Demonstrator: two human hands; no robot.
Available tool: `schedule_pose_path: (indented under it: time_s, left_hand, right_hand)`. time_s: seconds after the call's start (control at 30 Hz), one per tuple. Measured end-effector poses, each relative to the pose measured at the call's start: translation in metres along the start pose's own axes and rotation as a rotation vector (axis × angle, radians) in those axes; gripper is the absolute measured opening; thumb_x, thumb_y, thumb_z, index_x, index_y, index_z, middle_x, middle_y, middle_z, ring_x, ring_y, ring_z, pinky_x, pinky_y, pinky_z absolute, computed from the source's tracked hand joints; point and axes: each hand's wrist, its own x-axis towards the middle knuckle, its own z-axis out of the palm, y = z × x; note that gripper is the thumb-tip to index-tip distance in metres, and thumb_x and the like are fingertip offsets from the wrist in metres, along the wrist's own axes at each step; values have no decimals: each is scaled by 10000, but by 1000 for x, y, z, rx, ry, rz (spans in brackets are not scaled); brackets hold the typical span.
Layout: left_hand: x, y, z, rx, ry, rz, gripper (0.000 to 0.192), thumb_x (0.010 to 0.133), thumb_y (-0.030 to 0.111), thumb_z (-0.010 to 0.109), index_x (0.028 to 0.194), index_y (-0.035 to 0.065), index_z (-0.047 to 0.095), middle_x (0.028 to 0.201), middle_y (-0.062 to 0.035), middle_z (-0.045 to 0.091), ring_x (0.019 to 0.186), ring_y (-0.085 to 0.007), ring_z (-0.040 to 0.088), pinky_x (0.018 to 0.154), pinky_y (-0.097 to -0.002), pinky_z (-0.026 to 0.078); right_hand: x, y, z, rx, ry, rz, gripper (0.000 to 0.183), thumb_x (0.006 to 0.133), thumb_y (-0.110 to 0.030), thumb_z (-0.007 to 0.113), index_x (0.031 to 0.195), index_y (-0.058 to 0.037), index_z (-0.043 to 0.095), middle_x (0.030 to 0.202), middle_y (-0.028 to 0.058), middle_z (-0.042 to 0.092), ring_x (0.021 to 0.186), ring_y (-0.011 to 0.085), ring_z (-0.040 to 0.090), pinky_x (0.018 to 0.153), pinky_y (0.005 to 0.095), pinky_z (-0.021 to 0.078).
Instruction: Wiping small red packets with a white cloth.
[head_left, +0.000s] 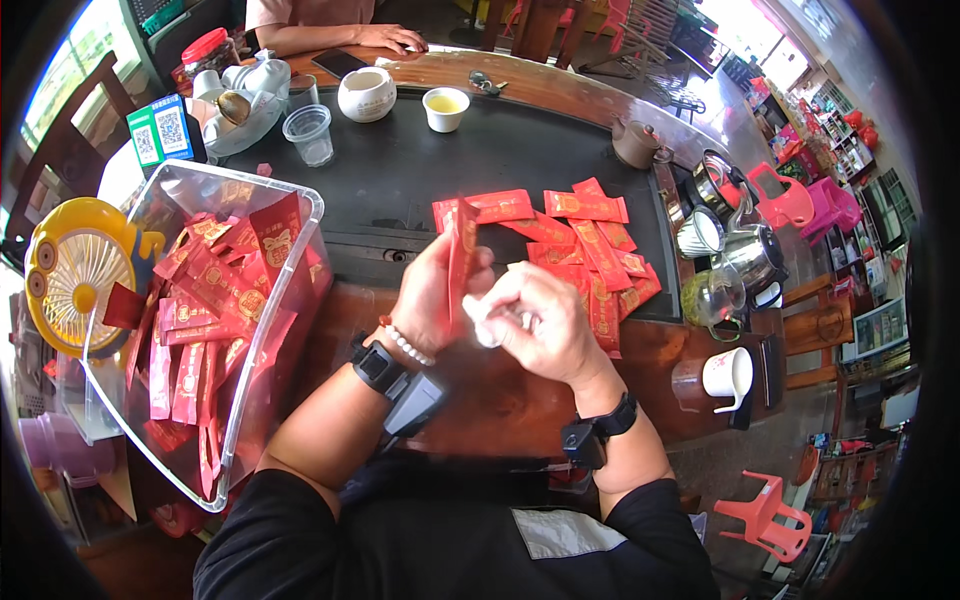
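In my left hand (430, 289) is a slim red sachet (459, 262) with gold print, held upright on its edge. My right hand (536, 319) pinches a small crumpled white wad (480, 322), perhaps tissue; motion blurs it. The wad is close beside the sachet, and I cannot tell whether they touch. Beyond my hands, a loose pile of similar red sachets (600, 244) lies on the black tea tray (517, 161). To my left stands a clear plastic bin (319, 202) full of more red sachets (217, 300).
A yellow fan (45, 285) stands left of the bin. Behind are a plastic cup (308, 135), a white pot (367, 95) and a cup of yellow liquid (446, 111). Rightward are a teapot (636, 144), glass kettle (750, 251) and white mug (727, 373). Another person's hand (390, 37) rests opposite.
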Motion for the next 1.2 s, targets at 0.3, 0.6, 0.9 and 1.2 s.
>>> schedule_pose_path:
  time_s: [0.3,0.6,0.9,1.2]
  left_hand:
    - [-6,-26,22,222,61,-106,434,1012,462,417,1085,86,620,974,-58,661,832,-169,635,740,-302,507]
    - [-19,-21,44,372,253,-125,456,970,541,469,920,114,623,679,-14,576,488,-135,440,459,-257,328]
    - [-8,-24,26,165,176,-17,485,978,532,456,930,84,637,849,-51,657,751,-159,638,609,-271,493]
    - [-21,-21,46,469,32,-98,233,988,347,513,1055,137,589,710,59,464,598,-73,403,524,-242,292]
  right_hand:
    - [-1,25,1,-291,351,-103,93,803,-6,655,876,-63,644,800,83,585,706,226,594,571,319,473]
    - [-7,37,-4,-177,418,142,89,881,-51,640,938,-7,588,848,99,633,736,188,653,606,281,520]
    - [-2,13,7,-212,116,-77,110,801,-22,670,888,-35,604,811,88,597,669,216,616,578,316,491]
    - [-2,29,-6,-120,471,125,86,894,-50,625,919,-4,557,829,109,601,685,213,623,599,307,508]
